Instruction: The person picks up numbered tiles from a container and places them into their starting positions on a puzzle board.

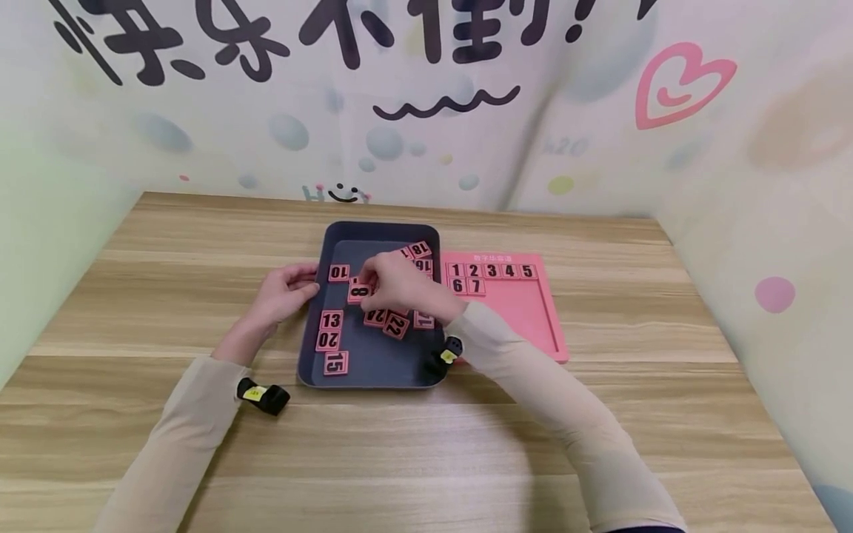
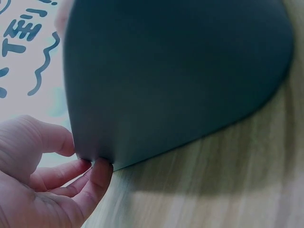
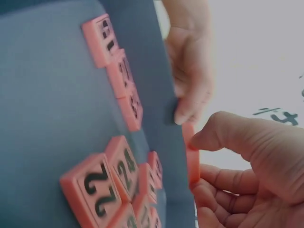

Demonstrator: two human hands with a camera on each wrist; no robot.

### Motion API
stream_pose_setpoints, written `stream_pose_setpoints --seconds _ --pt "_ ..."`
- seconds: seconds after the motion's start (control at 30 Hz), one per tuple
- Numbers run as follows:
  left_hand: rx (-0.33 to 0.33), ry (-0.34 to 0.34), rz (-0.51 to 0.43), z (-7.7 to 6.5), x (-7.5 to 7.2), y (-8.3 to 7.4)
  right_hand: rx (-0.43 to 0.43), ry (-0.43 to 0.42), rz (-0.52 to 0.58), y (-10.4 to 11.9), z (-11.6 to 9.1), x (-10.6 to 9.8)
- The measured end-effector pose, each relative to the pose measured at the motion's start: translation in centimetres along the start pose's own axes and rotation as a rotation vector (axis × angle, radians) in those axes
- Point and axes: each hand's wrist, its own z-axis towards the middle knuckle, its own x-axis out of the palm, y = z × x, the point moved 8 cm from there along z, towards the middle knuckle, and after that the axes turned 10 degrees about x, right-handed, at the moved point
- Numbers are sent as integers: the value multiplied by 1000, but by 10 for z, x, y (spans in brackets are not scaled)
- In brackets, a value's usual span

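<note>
A dark blue-grey tray (image 1: 373, 381) lies on the table with pink number tiles in it. My left hand (image 1: 283, 295) holds its left side, thumb at the rim and fingers against the outer wall (image 2: 156, 85). Over the middle of the tray, my right hand (image 1: 400, 285) pinches a pink tile marked 8 (image 1: 358, 291). That held tile (image 3: 191, 156) appears edge-on between thumb and fingers in the right wrist view. Tiles 13 (image 1: 331, 320), 20 (image 1: 328, 340) and 15 (image 1: 336, 363) line the tray's left side. The right hand hides part of the pile around tile 22 (image 1: 396, 326).
Right of the tray, partly hidden by it and the right forearm, lies a pink frame board (image 1: 520, 311). Its top row holds tiles 1 to 5, with tiles 6 and 7 (image 1: 476, 286) below. A printed wall (image 1: 426, 170) rises behind the wooden table (image 1: 400, 459).
</note>
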Motion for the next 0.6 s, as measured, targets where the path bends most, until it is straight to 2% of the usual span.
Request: stream_pose_setpoints --seconds 0.17,0.3,0.47,0.6 --pt "0 3 0 0 0 0 -45 -90 9 -10 -19 -20" --pt "4 2 -7 1 1 -1 -38 -163 46 -26 -39 -40" --pt "3 -6 -14 1 0 -1 46 -230 102 -64 -65 -59" --pt "5 -6 -15 0 0 -2 104 -279 124 -101 -84 -66"
